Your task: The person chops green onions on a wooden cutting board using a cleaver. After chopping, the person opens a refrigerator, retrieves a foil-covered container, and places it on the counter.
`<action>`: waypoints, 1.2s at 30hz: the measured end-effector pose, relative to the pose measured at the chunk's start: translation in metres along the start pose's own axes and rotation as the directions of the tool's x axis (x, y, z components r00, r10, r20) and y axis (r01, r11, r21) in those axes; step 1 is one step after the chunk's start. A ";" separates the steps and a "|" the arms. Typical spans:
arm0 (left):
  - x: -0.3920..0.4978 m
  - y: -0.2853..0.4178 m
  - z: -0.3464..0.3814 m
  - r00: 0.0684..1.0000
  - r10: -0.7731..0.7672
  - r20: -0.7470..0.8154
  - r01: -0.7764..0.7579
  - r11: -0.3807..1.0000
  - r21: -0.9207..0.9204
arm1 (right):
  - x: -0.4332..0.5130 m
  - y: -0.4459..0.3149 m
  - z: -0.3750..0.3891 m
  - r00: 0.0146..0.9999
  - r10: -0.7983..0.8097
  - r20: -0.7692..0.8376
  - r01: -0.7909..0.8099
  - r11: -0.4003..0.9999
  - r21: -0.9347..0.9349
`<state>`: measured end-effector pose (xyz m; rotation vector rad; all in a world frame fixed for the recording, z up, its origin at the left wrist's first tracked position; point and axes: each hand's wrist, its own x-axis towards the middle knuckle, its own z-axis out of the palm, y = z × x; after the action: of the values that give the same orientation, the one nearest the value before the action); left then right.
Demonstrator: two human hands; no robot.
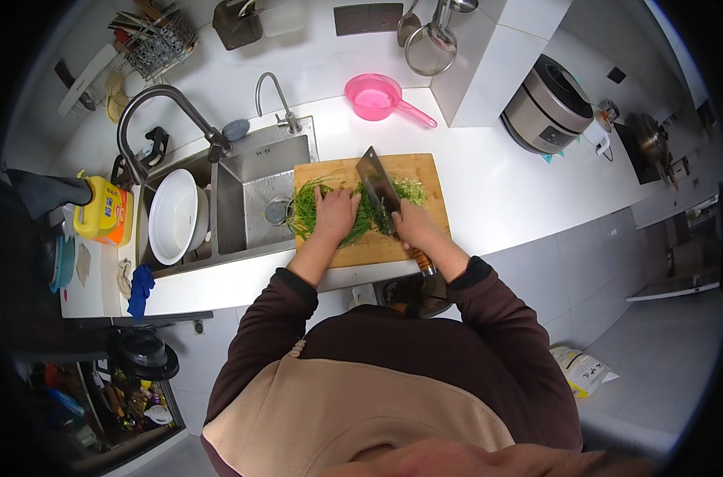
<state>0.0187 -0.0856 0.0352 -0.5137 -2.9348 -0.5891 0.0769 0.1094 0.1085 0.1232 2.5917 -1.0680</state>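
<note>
A wooden cutting board [391,255] lies on the white counter, its left side reaching over the sink's edge. Long green stalks, perhaps chives or scallions [305,206], are bunched on its left half, and my left hand [336,213] presses down on them with fingers spread. My right hand [418,226] grips a cleaver [377,179] with a wooden handle; its broad blade stands at the cut end of the bunch. Chopped greens [410,191] are heaped to the right of the blade, paler towards the far right.
Left of the board is a double steel sink [233,208] with a white basin [174,216] in its left bowl. A curved faucet [174,95] and a slim tap [289,122] rise behind. A pink ladle [374,98] lies behind the board; a rice cooker [546,107] stands at right.
</note>
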 end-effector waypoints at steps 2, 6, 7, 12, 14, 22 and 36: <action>-0.008 0.001 -0.010 0.998 0.041 0.052 -0.045 0.997 0.067 | -0.001 0.001 0.007 0.998 0.014 0.059 -0.012 0.999 -0.044; -0.028 -0.002 -0.009 0.968 0.239 -0.076 -0.224 0.960 0.169 | 0.007 0.006 0.031 0.999 -0.039 -0.005 0.036 0.955 -0.295; -0.028 -0.006 -0.006 0.970 0.239 -0.046 -0.231 0.964 0.132 | 0.009 0.009 0.033 0.994 -0.089 -0.062 0.065 0.947 -0.314; -0.011 -0.017 0.016 0.968 0.234 -0.086 -0.235 0.972 0.001 | 0.010 0.017 0.022 0.999 0.042 -0.021 -0.044 0.985 -0.169; -0.008 -0.013 0.022 0.982 0.183 -0.056 -0.177 0.980 0.089 | 0.007 0.014 0.018 0.999 0.034 -0.017 -0.036 0.986 -0.165; -0.029 0.003 0.015 0.981 0.147 -0.130 -0.148 0.989 0.004 | 0.001 0.008 0.019 0.998 -0.010 -0.069 -0.005 0.976 -0.216; 0.004 0.005 0.043 0.858 -0.106 -0.503 0.024 0.986 -0.166 | -0.012 -0.012 0.018 0.983 -0.094 -0.160 0.049 0.963 -0.265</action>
<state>0.0149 -0.0625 -0.0020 -0.2203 -2.4164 -0.8201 0.0903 0.0886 0.1087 0.0594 2.8856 -0.7582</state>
